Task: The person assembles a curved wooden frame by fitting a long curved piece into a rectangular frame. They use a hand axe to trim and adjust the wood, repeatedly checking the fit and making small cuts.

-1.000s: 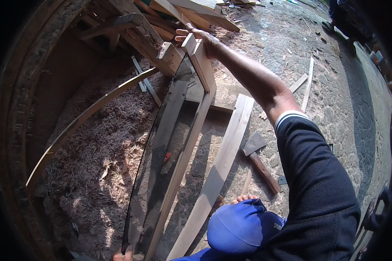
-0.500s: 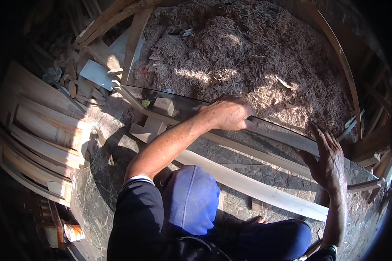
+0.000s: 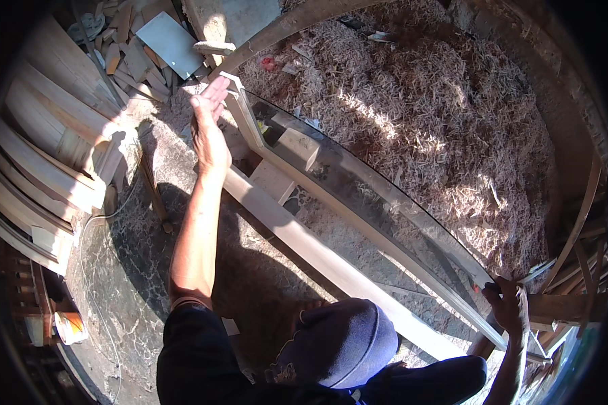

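Note:
A dark see-through pane, which looks like glass, lies along a long wooden frame running from upper left to lower right. My left hand is at the frame's upper left end, beside its short end piece. Its fingers are stretched out and it holds nothing. At the other end, my right hand has its fingers curled at the pane's right corner; part of the grip is in shadow. A pale plank lies nearer to me, alongside the frame. Wooden blocks sit under the frame's left part.
A big heap of wood shavings spreads beyond the frame. Wooden panels lean at the left, with offcuts and a white sheet above them. A thin cable crosses the floor near an orange and white tub.
My left hand has left the middle of the pane for the frame's left end and opened. My right hand has slid to the right end and curled its fingers. The view has turned.

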A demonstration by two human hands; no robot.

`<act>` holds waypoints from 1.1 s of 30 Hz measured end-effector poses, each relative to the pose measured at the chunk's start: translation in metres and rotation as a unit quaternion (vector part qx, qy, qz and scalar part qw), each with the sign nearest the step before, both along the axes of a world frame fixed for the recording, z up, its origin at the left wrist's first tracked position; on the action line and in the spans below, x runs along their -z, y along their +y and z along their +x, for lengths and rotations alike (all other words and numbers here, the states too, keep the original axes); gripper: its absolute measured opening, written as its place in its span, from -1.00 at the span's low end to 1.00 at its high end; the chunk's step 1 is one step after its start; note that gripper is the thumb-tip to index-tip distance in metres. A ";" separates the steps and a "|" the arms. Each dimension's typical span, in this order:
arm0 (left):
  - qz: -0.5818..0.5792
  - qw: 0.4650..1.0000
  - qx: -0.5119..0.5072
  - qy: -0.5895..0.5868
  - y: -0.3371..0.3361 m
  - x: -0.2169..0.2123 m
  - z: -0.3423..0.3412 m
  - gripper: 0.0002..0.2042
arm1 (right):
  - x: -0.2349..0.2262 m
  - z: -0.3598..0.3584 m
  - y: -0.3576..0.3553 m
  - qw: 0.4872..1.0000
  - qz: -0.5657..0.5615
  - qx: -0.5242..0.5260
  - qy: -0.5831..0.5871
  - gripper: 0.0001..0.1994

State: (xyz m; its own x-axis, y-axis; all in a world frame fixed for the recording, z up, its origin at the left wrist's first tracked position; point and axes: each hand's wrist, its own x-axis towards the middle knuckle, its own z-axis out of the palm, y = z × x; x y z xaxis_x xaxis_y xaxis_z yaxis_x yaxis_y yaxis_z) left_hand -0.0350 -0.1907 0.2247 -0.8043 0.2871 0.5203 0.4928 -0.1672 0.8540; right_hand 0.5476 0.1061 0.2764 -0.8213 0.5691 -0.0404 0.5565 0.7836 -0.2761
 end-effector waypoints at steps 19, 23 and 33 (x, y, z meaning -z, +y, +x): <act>0.150 0.872 -0.224 -0.408 0.045 0.099 -0.062 -0.41 | 0.005 0.025 0.006 0.999 0.037 -0.001 -0.025 -0.73; 0.089 0.861 -0.085 -0.493 0.055 0.161 0.111 -0.24 | 0.013 0.033 0.007 0.998 0.054 -0.001 -0.035 -0.71; 0.167 0.725 0.195 -0.639 0.095 0.218 0.168 0.17 | 0.011 0.038 0.006 0.996 0.086 -0.028 -0.007 -0.68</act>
State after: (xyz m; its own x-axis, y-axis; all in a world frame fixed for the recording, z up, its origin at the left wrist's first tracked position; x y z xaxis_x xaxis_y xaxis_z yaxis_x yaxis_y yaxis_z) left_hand 0.1325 -0.0961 0.0064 -0.5832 0.6517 -0.4849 -0.8051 -0.3845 0.4516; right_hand 0.5854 0.1124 0.2651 -0.8524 0.5212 0.0418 0.5128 0.8490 -0.1279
